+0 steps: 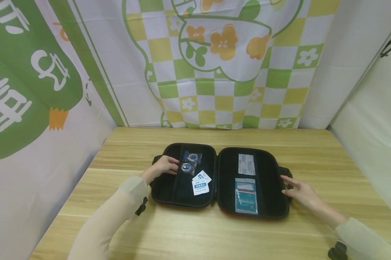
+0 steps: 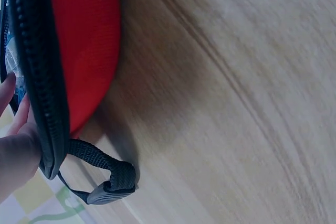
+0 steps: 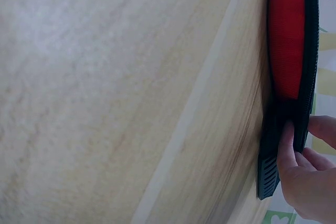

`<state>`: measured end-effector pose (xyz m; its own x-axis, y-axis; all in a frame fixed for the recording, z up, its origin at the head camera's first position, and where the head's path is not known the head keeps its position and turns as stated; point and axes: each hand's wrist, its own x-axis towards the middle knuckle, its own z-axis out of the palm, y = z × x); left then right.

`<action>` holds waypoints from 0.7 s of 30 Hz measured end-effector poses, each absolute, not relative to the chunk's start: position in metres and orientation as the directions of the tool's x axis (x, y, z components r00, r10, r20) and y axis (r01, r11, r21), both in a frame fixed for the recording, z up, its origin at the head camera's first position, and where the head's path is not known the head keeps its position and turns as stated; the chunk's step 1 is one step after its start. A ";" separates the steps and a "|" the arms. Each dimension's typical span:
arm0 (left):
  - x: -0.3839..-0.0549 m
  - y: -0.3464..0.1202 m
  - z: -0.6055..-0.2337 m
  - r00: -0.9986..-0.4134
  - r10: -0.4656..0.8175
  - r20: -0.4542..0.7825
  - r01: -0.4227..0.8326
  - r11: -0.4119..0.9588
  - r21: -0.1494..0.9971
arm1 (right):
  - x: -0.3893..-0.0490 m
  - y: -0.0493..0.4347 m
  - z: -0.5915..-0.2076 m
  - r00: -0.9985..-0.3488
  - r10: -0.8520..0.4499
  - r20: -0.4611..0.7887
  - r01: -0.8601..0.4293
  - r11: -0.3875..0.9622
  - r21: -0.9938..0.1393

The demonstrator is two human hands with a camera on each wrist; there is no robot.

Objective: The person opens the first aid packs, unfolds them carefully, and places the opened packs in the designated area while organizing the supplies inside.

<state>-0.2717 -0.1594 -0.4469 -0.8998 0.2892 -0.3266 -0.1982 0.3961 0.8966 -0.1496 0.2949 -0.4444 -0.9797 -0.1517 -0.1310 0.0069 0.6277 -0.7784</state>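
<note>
A black-lined zip case with a red outer shell lies unfolded on the table. My left hand reaches over the left rim, its extended fingers at the edge of the inner pocket. Beside those fingers are two small clear packets with round items, and below them white-and-blue alcohol pad sachets. My right hand pinches the right rim by the black handle, thumb and fingers on either side. The right half holds a white packet and a teal packet.
The wooden table runs back to a checked, flower-patterned curtain. White fabric walls stand at both sides. Another black handle sticks out from the case's left end.
</note>
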 end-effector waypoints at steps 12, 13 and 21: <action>-0.299 -0.168 -0.495 -0.898 0.298 -0.324 -0.235 0.299 0.925 | -0.149 0.295 -0.441 -0.974 -0.173 -0.145 0.011 0.605 -0.796; -0.310 -0.173 -0.513 -0.896 0.318 -0.309 -0.222 0.282 0.933 | -0.149 0.295 -0.442 -0.974 -0.173 -0.143 0.010 0.601 -0.799; -0.354 -0.190 -0.583 -0.896 0.317 -0.309 -0.224 0.277 0.934 | -0.149 0.295 -0.442 -0.971 -0.180 -0.158 0.020 0.596 -0.803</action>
